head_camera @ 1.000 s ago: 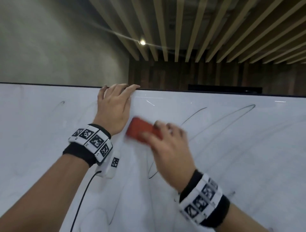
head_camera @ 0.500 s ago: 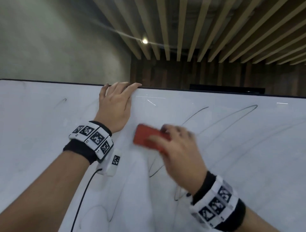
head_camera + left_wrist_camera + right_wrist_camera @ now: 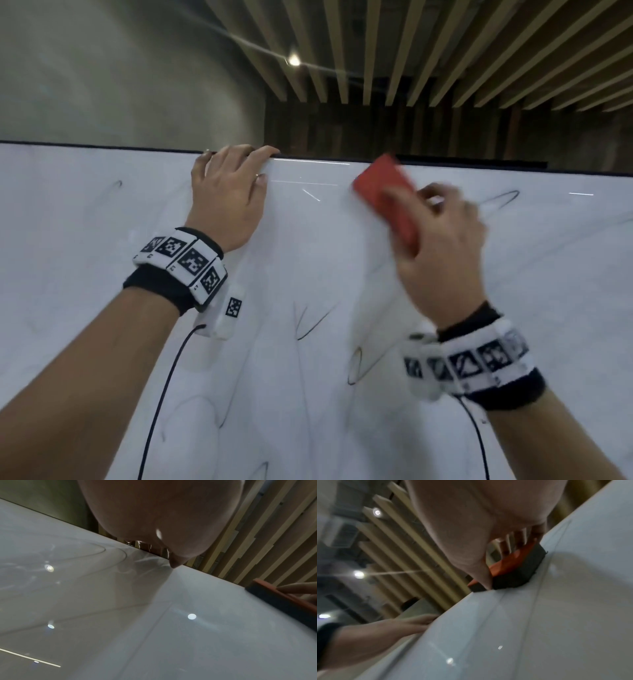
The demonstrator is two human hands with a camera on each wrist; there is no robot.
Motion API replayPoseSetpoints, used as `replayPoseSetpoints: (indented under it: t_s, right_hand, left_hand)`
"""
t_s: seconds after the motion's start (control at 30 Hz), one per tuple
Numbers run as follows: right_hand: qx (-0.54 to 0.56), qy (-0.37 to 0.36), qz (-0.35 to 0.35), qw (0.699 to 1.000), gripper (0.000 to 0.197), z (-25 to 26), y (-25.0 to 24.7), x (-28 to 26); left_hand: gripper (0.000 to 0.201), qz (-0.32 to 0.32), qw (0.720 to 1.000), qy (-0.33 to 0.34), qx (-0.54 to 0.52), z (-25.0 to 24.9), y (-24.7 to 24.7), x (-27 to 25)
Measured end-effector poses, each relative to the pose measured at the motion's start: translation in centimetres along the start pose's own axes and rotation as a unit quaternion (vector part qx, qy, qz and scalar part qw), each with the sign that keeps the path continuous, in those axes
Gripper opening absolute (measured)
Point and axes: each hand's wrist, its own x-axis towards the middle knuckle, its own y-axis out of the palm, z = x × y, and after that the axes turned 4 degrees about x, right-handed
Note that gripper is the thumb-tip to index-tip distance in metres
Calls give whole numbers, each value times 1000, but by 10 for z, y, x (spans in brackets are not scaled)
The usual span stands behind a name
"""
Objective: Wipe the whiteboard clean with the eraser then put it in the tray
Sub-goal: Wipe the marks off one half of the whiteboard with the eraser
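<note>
We are wiping near the top edge of the whiteboard (image 3: pixel 102 212). Our right hand (image 3: pixel 442 253) is gripping the red eraser (image 3: pixel 387 198), thumb on one long side and fingers curled over the other; the right wrist view shows its dark felt pad (image 3: pixel 518 572) lying flat against the board. The eraser is sitting high on the board, just under the rim and well to the right of our left hand (image 3: pixel 226 202). That hand is bracing the board, its fingers hooked over the top edge and its palm lying against the surface.

To do this step well, we judge that we should be keeping the felt flat, not riding on a corner, pressing evenly, and overlapping each pass. The long loop (image 3: pixel 500 202) just right of the eraser looks like the nearest target. After that, the strokes lower down need sweeps reaching well below the wrists. The left hand's brace should be stopping the board from rocking under pressure.

Count: one eraser, one whiteboard, two hands, two tagged wristbands. We are making out roughly five or six separate dark marks, plus fainter smears that we cannot count reliably. No tray is in view, so we cannot place it.
</note>
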Motion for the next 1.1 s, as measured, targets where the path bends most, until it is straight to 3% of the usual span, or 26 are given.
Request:
replayPoseSetpoints:
  t_s: [0.07, 0.1, 0.2, 0.27, 0.33, 0.43, 0.5, 0.57, 0.63, 0.7, 0.83, 0.9, 0.97, 1.03, 1.1]
  right_hand:
    - [-13, 61, -41, 997, 53, -2, -4, 6]
    - [-20, 40, -32, 998, 53, 6, 2, -4]
    - [-33, -150, 83, 985, 57, 34, 32, -68]
    - [-26, -190, 135, 972, 59, 32, 32, -77]
    - [-2, -125, 90, 988, 55, 15, 19, -49]
    - [4, 38, -22, 999, 55, -12, -6, -1]
    - [-12, 64, -44, 997, 54, -5, -3, -4]
    - [-26, -46, 23, 998, 53, 19, 16, -41]
    - [-34, -178, 129, 975, 57, 39, 35, -91]
    - [-26, -202, 173, 964, 59, 36, 33, -104]
    - [-13, -15, 11, 1000, 53, -18, -13, -32]
    - [-19, 84, -65, 994, 54, -52, -40, 4]
    - [-40, 116, -79, 989, 54, -56, -44, 7]
    - [-42, 31, -29, 998, 50, -34, -24, -18]
    - [-45, -111, 59, 991, 49, -9, 1, -57]
  left_hand:
    - [46, -5, 1000, -2, -7, -1, 0, -1]
    - [46, -8, 1000, -2, -6, -1, -1, -2]
    - [46, -8, 1000, 4, 1, 1, -1, -1]
    - [47, -3, 1000, 1, 3, 0, 1, -1]
    - [47, -3, 1000, -6, 3, -1, 2, 0]
    - [47, -1, 1000, -9, -6, -1, 2, -1]
    - [47, -2, 1000, -8, -7, -2, 2, -2]
    - [46, -8, 1000, -4, -4, -1, 2, -1]
    - [46, -7, 1000, -4, 1, 0, 2, -1]
    - [46, -3, 1000, -9, 4, -3, 2, -1]
    - [45, -19, 998, -39, 39, -24, 0, 3]
    - [44, -24, 998, -47, 20, -43, -3, 6]
    - [45, -17, 1000, -10, -24, -68, -3, 7]
    - [48, 12, 998, 43, -44, -87, 0, 5]
    - [50, 27, 997, 56, -48, -94, 3, 4]
